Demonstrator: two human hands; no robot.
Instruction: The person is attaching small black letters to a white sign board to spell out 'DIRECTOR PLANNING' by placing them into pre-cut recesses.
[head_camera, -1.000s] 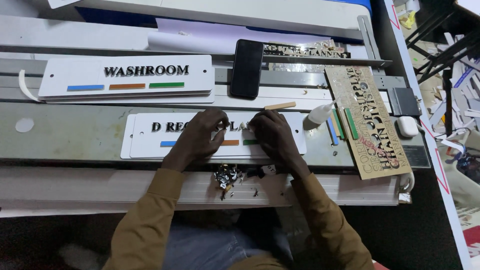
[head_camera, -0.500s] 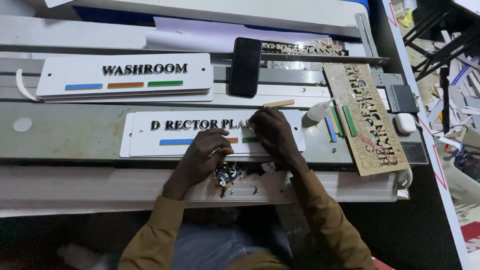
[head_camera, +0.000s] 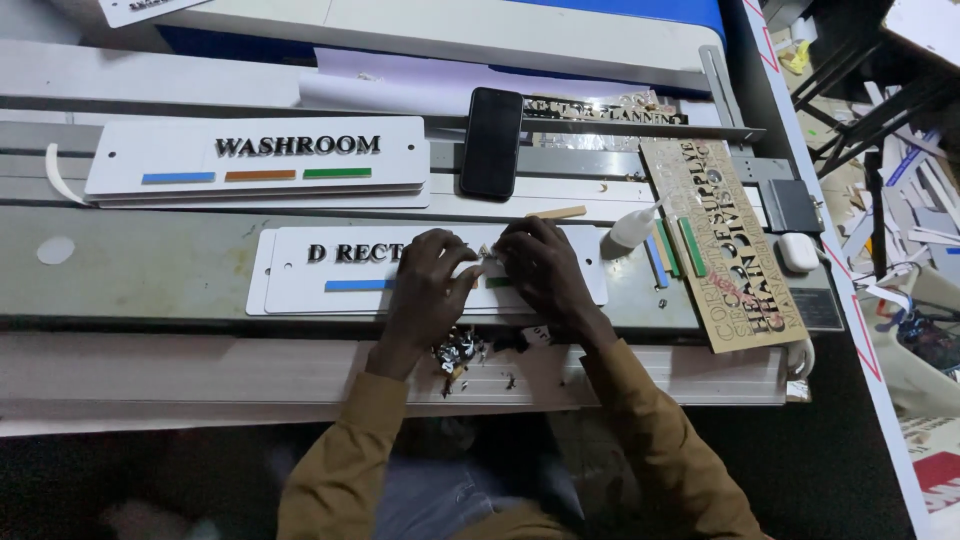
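Worth keeping the left hand (head_camera: 425, 290) pressed flat on the white sign plate (head_camera: 330, 270) lying mid-worktop (head_camera: 130, 265), fingers spread and gripping nothing, while the right hand (head_camera: 545, 270) nudges a small raised letter square to the row, fingers curled close at the plate's middle, grip unclear. Counted left to right: two lettered white plates, one dark phone (head_camera: 491, 142), one heap of black offcuts (head_camera: 462, 350), one glue bottle (head_camera: 632, 228), three loose colour strips (head_camera: 672, 252), one cut wooden stencil board (head_camera: 728, 245).
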